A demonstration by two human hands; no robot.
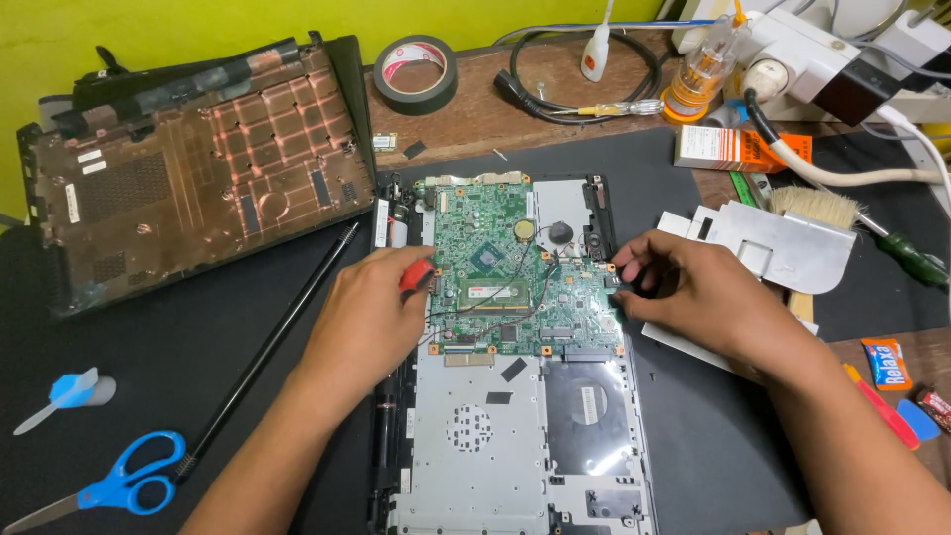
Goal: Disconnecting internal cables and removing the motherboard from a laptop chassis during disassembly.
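Motherboard (500, 267) between two hands: left (371, 317), right (693, 292).

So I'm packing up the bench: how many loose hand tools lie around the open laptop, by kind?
Scissors, blue handles: 1
Brush: 1
Green-handled screwdriver: 1
Clear-handled screwdriver: 1
Roll of tape: 1
Thin black rod: 1
Total: 6

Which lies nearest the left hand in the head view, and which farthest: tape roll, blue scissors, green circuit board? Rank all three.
From the left hand:
1. Green circuit board, touching it, just to its right.
2. Blue scissors, lower left on the dark mat.
3. Tape roll, at the top, on the wooden bench.
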